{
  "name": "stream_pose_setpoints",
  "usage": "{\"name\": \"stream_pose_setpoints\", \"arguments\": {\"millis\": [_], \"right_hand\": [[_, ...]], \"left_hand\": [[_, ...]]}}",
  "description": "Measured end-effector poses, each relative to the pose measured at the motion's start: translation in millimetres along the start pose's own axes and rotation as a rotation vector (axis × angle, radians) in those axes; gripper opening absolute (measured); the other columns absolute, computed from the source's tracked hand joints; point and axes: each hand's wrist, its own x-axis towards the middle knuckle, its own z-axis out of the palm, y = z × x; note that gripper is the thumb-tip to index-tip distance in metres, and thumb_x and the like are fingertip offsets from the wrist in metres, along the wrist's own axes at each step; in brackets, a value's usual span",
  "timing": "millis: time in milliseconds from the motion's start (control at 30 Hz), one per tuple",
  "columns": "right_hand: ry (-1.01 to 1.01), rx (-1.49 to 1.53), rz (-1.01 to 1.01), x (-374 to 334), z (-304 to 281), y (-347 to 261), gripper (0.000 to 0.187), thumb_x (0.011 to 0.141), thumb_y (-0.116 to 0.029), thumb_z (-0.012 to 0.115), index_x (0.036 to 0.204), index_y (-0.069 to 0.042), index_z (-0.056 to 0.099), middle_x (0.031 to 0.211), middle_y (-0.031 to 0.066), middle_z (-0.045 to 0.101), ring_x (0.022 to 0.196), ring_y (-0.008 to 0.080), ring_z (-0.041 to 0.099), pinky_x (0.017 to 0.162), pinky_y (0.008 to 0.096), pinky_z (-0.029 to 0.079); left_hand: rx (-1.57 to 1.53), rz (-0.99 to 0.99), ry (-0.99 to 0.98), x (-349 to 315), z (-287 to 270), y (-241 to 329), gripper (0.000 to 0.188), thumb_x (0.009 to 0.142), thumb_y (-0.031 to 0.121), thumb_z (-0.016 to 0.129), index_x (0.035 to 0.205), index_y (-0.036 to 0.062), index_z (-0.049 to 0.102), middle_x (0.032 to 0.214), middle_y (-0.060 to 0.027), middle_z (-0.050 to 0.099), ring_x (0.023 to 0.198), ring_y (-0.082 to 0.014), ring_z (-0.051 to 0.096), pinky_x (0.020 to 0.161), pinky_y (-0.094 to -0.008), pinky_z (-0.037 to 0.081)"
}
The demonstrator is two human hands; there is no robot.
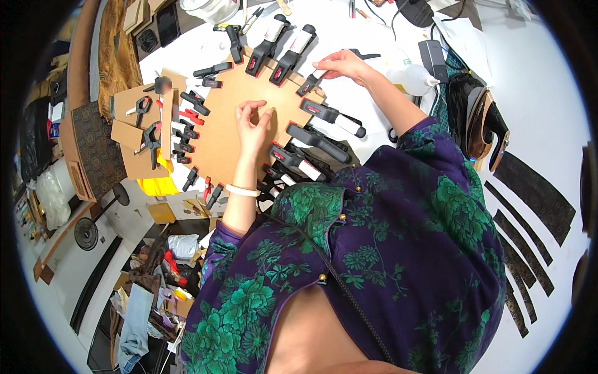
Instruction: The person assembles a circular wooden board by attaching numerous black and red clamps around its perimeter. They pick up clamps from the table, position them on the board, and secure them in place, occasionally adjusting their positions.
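Observation:
A round brown cardboard disc (240, 100) lies on the white table, ringed by several black-and-red spring clamps (317, 142). My left hand (252, 124) rests flat-curled on the disc's middle, pressing it down. My right hand (339, 63) reaches over the disc's far right edge and grips a small black clamp (309, 83) clipped to the rim. Two larger clamps with white handles (285, 47) stand on the far edge.
Cardboard pieces with more clamps (146, 128) lie left of the disc. A white squeeze bottle (414, 80) and a black power adapter (431, 56) sit at the right. Dark patterned strips (536, 193) lie far right. The floor at lower left is cluttered.

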Motion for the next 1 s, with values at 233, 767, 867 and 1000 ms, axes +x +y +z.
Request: {"name": "stream_pose_setpoints", "arguments": {"millis": [233, 767, 867, 1000], "right_hand": [[0.073, -0.081, 0.017, -12.6, 12.5, -12.1, 0.079, 0.079, -0.054, 0.079, 0.127, 0.005, 0.057, 0.098, 0.0154, 0.072, 0.081, 0.0184, 0.073, 0.076, 0.0274, 0.061], [0.241, -0.424, -0.070, -98.4, 45.0, 76.7, 0.042, 0.096, -0.040, 0.065, 0.106, 0.000, 0.071, 0.088, 0.0085, 0.072, 0.081, 0.0134, 0.065, 0.077, 0.0283, 0.051], [0.181, -0.371, -0.030, -85.1, 43.3, 76.7, 0.048, 0.099, -0.044, 0.059, 0.112, 0.001, 0.068, 0.093, 0.0086, 0.070, 0.089, 0.0160, 0.064, 0.083, 0.0295, 0.050], [0.150, -0.337, -0.067, -72.3, 42.3, 54.1, 0.051, 0.100, -0.044, 0.057, 0.121, 0.003, 0.063, 0.102, 0.0112, 0.069, 0.096, 0.0181, 0.064, 0.088, 0.0309, 0.049]], "left_hand": [[-0.002, -0.007, -0.023, -1.6, -7.1, -7.2, 0.021, 0.087, 0.008, 0.074, 0.107, 0.0065, 0.069, 0.116, -0.0047, 0.055, 0.108, -0.0142, 0.055, 0.095, -0.0291, 0.047], [-0.460, -0.449, 1.001, -233.0, -170.5, -119.8, 0.008, 0.089, -0.003, 0.065, 0.097, 0.0006, 0.063, 0.086, -0.0068, 0.066, 0.072, -0.0115, 0.060, 0.066, -0.0231, 0.049], [-0.605, -0.560, 1.077, -267.4, -154.1, -156.7, 0.011, 0.089, -0.003, 0.065, 0.097, 0.0005, 0.059, 0.081, -0.0076, 0.063, 0.069, -0.0130, 0.059, 0.060, -0.0242, 0.048], [-0.505, -0.608, 1.062, -273.2, -135.2, -165.1, 0.012, 0.090, 0.002, 0.068, 0.101, 0.0013, 0.064, 0.082, -0.0029, 0.063, 0.073, -0.0104, 0.057, 0.068, -0.0240, 0.047]]}}
